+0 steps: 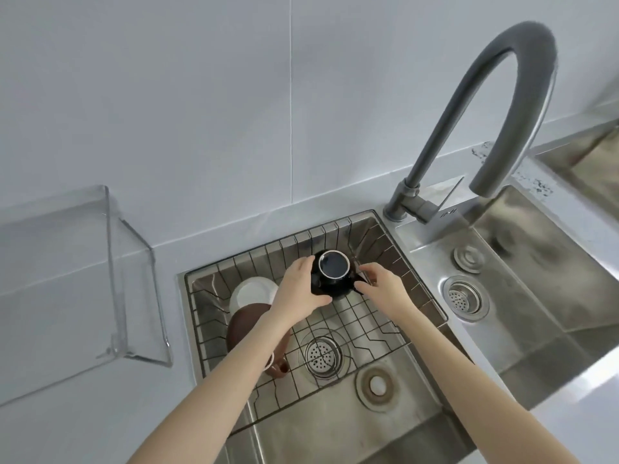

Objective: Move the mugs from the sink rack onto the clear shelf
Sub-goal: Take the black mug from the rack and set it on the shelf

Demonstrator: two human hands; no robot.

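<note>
A pale counter [83,329] ran under a wall [201,95] of large light tiles, one thin vertical seam showing. Set into the counter was a steel sink [335,423], and to its right a second basin [536,296] with its own strainer. A grey arched tap [485,95] rose from the ledge between them, its spout hanging over the right basin.

A dark wire rack [335,329] sat in the far part of the left sink. The black mug [333,274] stood upside down near the rack's back edge. The left hand [301,293] was clasped around the mug's left side, its grip holding the mug; the right hand [382,286] touched the mug's right side with its fingers, though whether that grip had truly closed could not be told. Both forearms were bare.

At the rack's left lay a white mug [253,293] and, just in front of it, a brown mug [244,329], partly hidden by the left forearm.

The clear shelf [134,279] stood on the counter left of the sink, against the wall.
</note>
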